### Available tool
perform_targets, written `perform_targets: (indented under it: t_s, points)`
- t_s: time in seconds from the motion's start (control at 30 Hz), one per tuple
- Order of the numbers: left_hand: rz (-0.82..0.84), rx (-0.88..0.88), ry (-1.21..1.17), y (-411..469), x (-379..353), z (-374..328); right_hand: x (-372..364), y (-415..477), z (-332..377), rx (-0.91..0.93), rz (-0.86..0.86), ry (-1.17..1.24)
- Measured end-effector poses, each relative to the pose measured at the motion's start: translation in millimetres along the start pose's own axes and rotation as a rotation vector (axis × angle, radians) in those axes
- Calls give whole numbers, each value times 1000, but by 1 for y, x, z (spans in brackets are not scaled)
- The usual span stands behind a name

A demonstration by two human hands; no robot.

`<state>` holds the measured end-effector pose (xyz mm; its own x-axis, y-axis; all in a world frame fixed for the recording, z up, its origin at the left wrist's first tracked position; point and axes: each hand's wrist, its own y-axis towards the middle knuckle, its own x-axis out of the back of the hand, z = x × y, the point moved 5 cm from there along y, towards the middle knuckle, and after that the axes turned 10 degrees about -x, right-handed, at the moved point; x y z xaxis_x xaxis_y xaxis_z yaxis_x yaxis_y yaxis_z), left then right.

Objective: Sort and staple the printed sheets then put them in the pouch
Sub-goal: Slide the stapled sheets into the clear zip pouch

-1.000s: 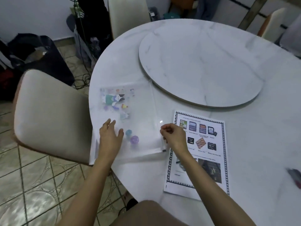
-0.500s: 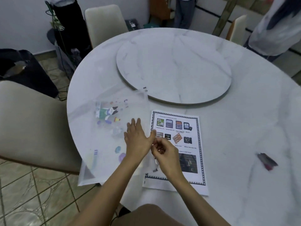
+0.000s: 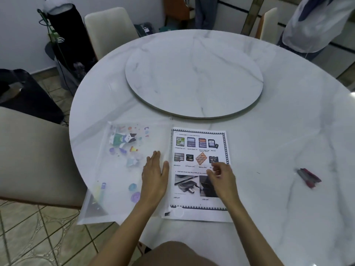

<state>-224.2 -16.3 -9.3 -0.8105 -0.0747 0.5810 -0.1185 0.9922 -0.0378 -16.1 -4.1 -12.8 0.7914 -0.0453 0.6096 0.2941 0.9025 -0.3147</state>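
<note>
Currently: round white marble tabletop (image 3: 269,150), raised round disc (image 3: 194,77) at its centre. Cream chairs at left (image 3: 34,160) and far left (image 3: 109,29); tiled floor (image 3: 38,237) below. A red and dark object (image 3: 308,177) lies at right, well apart from the hands.

Translucent pouch (image 3: 119,169) with cartoon prints lies near left, its near corner overhanging the edge. Printed sheets (image 3: 199,146) lie just right of it, edges meeting. Left hand (image 3: 153,175) rests flat on the pouch's right part, fingers straight. Right hand (image 3: 221,177) is over the sheets, fingers loosely curled, blurred; grip cannot be told.
</note>
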Motion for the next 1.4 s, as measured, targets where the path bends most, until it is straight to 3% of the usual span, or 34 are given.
perform_targets:
  t_s: [0.2,0.6,0.8,0.93,1.03,1.17,1.4]
  points:
    - [-55,-33,-45,-7,2,7,20,23,-31,-116,-118,-203]
    - [-178,-102,-35,-14,-8,17,13,24,-26,-292,-231,-301]
    - [-174,-122,-31,-15,-11,21,17,37,-35,-369,-112,-158]
    - [-194,-131,-51,-18,-8,21,24,31,-30,-309,44,156]
    - [-209,-145,-70,-20,-6,20,25,19,-30,-217,132,183]
    - [-229,-162,-105,-21,-2,19,38,10,-35,-160,73,229]
    - [-212,-129,-85,-9,-4,14,79,9,-42,-125,-224,544]
